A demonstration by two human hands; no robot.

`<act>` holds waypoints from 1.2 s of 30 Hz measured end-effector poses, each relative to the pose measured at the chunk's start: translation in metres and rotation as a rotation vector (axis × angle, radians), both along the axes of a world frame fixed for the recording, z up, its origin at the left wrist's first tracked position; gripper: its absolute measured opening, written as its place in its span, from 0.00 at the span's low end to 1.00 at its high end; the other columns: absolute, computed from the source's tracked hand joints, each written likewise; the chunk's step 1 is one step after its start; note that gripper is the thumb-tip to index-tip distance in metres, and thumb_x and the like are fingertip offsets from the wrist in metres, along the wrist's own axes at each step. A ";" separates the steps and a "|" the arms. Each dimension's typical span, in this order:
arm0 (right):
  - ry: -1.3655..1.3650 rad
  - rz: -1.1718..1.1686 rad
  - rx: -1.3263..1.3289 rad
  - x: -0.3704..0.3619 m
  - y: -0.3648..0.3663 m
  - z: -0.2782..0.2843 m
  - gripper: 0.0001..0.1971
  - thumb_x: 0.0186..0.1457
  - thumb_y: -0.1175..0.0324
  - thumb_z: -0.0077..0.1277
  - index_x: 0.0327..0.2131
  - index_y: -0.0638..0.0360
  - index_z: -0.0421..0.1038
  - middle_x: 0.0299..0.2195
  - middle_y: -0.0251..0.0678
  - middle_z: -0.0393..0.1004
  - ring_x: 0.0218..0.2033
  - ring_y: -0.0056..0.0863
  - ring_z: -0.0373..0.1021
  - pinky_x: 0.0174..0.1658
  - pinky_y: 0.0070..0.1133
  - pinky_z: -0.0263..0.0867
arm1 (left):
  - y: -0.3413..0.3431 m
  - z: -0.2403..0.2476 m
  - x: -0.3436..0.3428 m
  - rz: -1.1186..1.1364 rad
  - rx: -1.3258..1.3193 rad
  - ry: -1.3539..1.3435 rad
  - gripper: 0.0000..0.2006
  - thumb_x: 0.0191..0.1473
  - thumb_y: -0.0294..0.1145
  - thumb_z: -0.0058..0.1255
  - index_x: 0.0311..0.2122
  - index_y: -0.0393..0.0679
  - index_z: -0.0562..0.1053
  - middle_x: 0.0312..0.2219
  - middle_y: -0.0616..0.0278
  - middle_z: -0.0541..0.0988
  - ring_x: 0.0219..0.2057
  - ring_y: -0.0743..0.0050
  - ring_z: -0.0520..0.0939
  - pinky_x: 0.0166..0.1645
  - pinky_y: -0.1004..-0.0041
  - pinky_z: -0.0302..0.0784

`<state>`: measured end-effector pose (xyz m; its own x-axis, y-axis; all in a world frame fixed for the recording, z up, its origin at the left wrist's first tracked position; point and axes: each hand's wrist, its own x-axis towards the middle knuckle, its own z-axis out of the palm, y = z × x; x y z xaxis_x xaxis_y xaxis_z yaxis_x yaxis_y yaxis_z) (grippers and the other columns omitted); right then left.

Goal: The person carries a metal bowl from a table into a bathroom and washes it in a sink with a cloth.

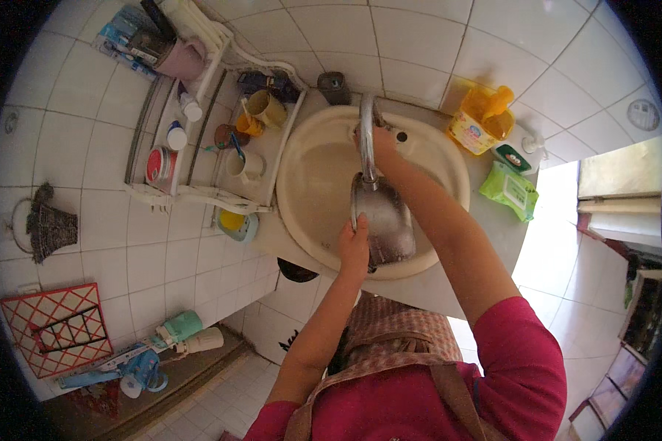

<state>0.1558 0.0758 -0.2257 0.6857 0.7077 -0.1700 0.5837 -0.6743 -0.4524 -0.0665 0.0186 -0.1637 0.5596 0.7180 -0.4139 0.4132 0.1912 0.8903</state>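
Observation:
A shiny metal bowl (pixel 390 228) is tilted inside the cream washbasin (pixel 290 198), below the spout of a chrome faucet (pixel 367 140). My left hand (pixel 354 246) grips the bowl's left rim, with the thumb along its edge. Reaching past the spout, my right hand (pixel 384 147) is closed around the base of the faucet, by its handle. The spout hides part of those fingers. Whether water is running into the bowl I cannot tell.
Right of the washbasin stand a cut yellow container (pixel 472 132), a pump bottle (pixel 518 156) and a green wipes pack (pixel 509 191). A white shelf (pixel 261 191) with cups is at the left. Behind the basin sits a dark cup (pixel 334 87); a soap dish (pixel 237 225) lies at its left.

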 end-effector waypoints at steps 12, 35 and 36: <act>-0.085 -0.072 0.046 -0.005 0.015 -0.022 0.12 0.47 0.66 0.46 0.34 0.64 0.67 0.32 0.48 0.71 0.35 0.44 0.70 0.33 0.34 0.68 | -0.007 0.002 0.011 0.000 -0.025 0.068 0.20 0.55 0.48 0.42 0.35 0.36 0.70 0.25 0.66 0.71 0.27 0.78 0.66 0.33 0.76 0.63; -0.058 0.069 0.233 -0.112 -0.104 0.072 0.18 0.52 0.59 0.39 0.43 0.57 0.67 0.43 0.44 0.67 0.51 0.42 0.57 0.50 0.37 0.55 | -0.008 -0.023 0.010 0.125 -0.168 -0.229 0.19 0.58 0.43 0.38 0.37 0.33 0.66 0.29 0.63 0.72 0.28 0.73 0.69 0.34 0.72 0.66; 0.082 0.028 0.181 -0.098 -0.098 0.074 0.18 0.53 0.58 0.39 0.43 0.57 0.67 0.43 0.44 0.67 0.52 0.41 0.56 0.50 0.39 0.54 | -0.009 -0.016 0.008 0.025 -0.041 -0.060 0.18 0.58 0.42 0.38 0.38 0.33 0.67 0.28 0.62 0.72 0.28 0.73 0.69 0.34 0.72 0.66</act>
<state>0.0575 -0.0227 -0.1522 0.6542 0.7506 -0.0930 0.5576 -0.5617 -0.6112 -0.0582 0.0098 -0.1796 0.5660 0.7153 -0.4099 0.3543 0.2379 0.9044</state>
